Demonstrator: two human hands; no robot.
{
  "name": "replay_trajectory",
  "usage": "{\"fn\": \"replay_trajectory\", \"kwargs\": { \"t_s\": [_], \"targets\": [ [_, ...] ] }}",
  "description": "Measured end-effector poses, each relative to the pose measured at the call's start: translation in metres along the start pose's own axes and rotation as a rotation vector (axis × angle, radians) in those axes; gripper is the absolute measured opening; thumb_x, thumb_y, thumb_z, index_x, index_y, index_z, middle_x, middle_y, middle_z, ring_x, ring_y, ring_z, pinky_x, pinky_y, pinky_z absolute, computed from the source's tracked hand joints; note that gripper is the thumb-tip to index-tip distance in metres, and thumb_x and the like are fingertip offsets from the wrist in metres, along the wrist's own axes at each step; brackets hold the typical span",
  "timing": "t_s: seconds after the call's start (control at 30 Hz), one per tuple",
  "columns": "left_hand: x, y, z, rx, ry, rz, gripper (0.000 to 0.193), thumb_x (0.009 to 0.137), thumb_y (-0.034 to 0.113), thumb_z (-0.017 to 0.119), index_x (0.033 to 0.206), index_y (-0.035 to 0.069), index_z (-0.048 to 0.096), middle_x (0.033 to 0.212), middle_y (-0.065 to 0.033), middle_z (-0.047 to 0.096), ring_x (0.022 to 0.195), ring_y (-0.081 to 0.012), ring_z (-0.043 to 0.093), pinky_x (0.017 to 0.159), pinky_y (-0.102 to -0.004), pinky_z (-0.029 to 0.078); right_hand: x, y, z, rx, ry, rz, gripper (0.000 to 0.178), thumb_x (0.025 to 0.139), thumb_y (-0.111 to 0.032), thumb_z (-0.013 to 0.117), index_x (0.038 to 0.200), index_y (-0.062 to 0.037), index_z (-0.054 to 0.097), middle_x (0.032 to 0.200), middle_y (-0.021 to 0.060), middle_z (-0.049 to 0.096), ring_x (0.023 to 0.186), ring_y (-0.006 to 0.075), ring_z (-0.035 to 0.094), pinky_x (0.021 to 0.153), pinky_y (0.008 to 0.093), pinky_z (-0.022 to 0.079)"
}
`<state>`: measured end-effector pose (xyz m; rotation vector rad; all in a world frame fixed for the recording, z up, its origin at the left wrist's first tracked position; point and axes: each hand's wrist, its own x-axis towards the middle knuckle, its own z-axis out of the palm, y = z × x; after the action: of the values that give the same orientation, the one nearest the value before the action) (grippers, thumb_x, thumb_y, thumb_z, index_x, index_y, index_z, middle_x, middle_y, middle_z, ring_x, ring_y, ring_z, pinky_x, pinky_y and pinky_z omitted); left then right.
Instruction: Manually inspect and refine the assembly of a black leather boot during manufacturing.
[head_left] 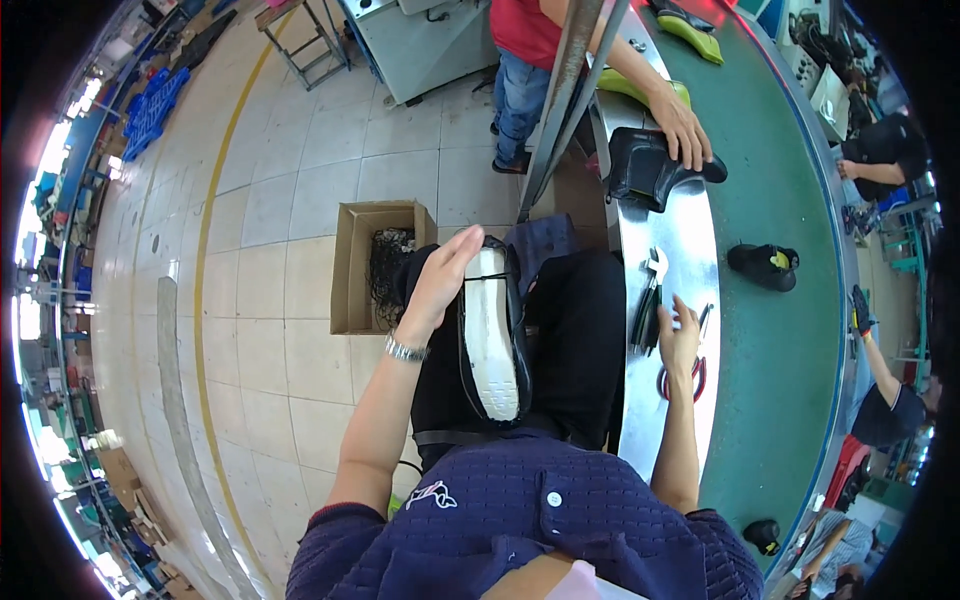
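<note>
A black shoe lies sole side up on my lap, its pale bottom point(490, 335) facing me, with a dark strip across its far part. My left hand point(445, 275) is against its far left side, fingers straight and close together, the thumb hidden. My right hand point(680, 335) is over the metal ledge point(640, 430), fingers apart, with nothing visible in them. Just left of it are dark-handled pliers point(648, 310) and a tool with a bright metal head point(657, 263). Red-handled pincers point(698, 380) lie partly under my right wrist.
Another person's hand point(682, 125) rests on a black boot point(645, 165) farther along the ledge. A black shoe point(765, 265) stands on the green belt point(770, 400). Left of my legs, a cardboard box point(350, 270) holds dark stringy scraps. A metal post point(560, 110) rises ahead.
</note>
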<state>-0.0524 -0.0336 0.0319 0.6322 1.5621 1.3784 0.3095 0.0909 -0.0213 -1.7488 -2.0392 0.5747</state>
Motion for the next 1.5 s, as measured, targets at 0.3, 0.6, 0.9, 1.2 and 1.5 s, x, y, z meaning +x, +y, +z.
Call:
{"fn": "replay_trajectory", "kwargs": {
  "t_s": [0.3, 0.6, 0.9, 1.2, 1.5],
  "targets": [
    [0.02, 0.003, 0.003, 0.293, -0.115, 0.169, 0.032, 0.092, 0.027, 0.064, 0.112, 0.002, 0.067, 0.078, -0.0039, 0.066, 0.07, -0.008, 0.054, 0.068, -0.0235, 0.044, -0.077, 0.093, -0.028, -0.217, 0.154, 0.317, 0.035, 0.085, -0.021, 0.068, 0.111, 0.0015, 0.059, 0.096, 0.0161, 0.062, 0.088, 0.0287, 0.062, 0.08, 0.0405, 0.048],
    [0.006, -0.012, 0.002, 0.208, -0.058, 0.257, 0.036, 0.091, 0.015, 0.059, 0.126, 0.008, 0.06, 0.146, -0.0207, 0.041, 0.124, -0.0245, 0.051, 0.101, -0.0289, 0.038, -0.069, 0.072, -0.049, 0.704, -0.057, 0.66, 0.03, 0.089, -0.019, 0.065, 0.109, 0.0021, 0.057, 0.079, 0.0039, 0.062, 0.068, 0.0099, 0.058, 0.054, 0.0233, 0.042],
    [-0.041, -0.002, 0.032, 0.769, 0.331, 0.641, 0.016, 0.078, 0.01, 0.074, 0.093, 0.005, 0.072, 0.126, -0.0124, 0.057, 0.113, -0.0312, 0.055, 0.093, -0.0378, 0.047, -0.077, -0.106, -0.063, 1.116, -1.0, 0.431, 0.072, 0.085, -0.066, 0.057, 0.122, -0.0044, 0.053, 0.076, -0.0057, 0.042, 0.061, 0.0049, 0.043, 0.052, 0.019, 0.032],
    [-0.049, -0.021, 0.026, 0.661, 0.515, 0.657, 0.006, 0.089, 0.004, 0.062, 0.09, -0.002, 0.064, 0.1, -0.0129, 0.061, 0.085, -0.0258, 0.063, 0.071, -0.033, 0.051, -0.088, -0.18, -0.033, 0.976, -1.325, 0.522, 0.069, 0.091, -0.068, 0.04, 0.102, -0.0024, 0.056, 0.069, -0.0029, 0.046, 0.056, 0.0079, 0.048, 0.048, 0.0207, 0.041],
    [-0.042, -0.013, 0.025, 0.895, 0.509, 0.897, 0.007, 0.084, 0.005, 0.067, 0.088, 0.002, 0.062, 0.108, -0.0085, 0.065, 0.088, -0.0273, 0.061, 0.075, -0.0354, 0.051, -0.102, -0.192, -0.026, 0.424, -0.954, 0.263, 0.04, 0.095, -0.038, 0.054, 0.076, -0.0034, 0.057, 0.055, 0.0023, 0.051, 0.045, 0.0128, 0.049, 0.044, 0.0283, 0.041]
  ]
}}
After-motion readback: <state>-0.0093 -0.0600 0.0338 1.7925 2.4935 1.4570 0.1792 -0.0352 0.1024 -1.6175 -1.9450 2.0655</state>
